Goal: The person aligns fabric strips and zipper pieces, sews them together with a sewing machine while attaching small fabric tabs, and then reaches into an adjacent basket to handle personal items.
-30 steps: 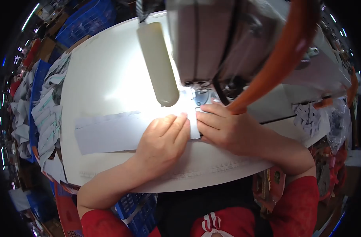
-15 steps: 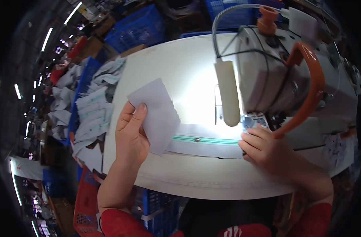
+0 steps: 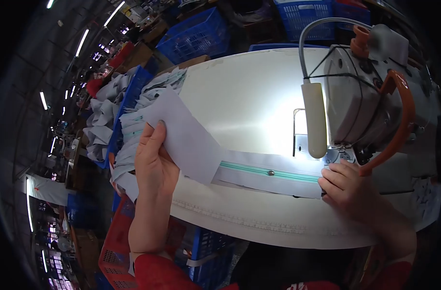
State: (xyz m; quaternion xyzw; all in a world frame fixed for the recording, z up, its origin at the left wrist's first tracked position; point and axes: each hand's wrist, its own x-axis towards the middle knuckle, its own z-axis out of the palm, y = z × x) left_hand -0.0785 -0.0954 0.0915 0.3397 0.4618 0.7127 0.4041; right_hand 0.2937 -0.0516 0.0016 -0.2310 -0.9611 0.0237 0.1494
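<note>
My left hand (image 3: pixel 155 157) pinches the edge of a pale grey fabric flap (image 3: pixel 189 135), raised over the left part of the white table. Beneath and right of the flap lies a grey strip with a green-edged zipper (image 3: pixel 293 175) and a small metal slider (image 3: pixel 271 173). My right hand (image 3: pixel 343 186) rests at the strip's right end, fingers bent and together, just below the needle area of the sewing machine (image 3: pixel 358 96); what its fingertips press is hard to make out. A lit lamp (image 3: pixel 315 121) hangs beside the machine head.
Stacked grey pieces with green lines (image 3: pixel 133 133) lie at the table's left edge, beside a blue bin (image 3: pixel 128 104) of grey cloth. Blue crates (image 3: pixel 196 36) stand behind the white table (image 3: pixel 230 87). An orange guard (image 3: pixel 404 125) curves above my right hand.
My left hand has left the strip and lifted the flap up and leftward, uncovering the zipper. My right hand stays near the needle area. The view has shifted left.
</note>
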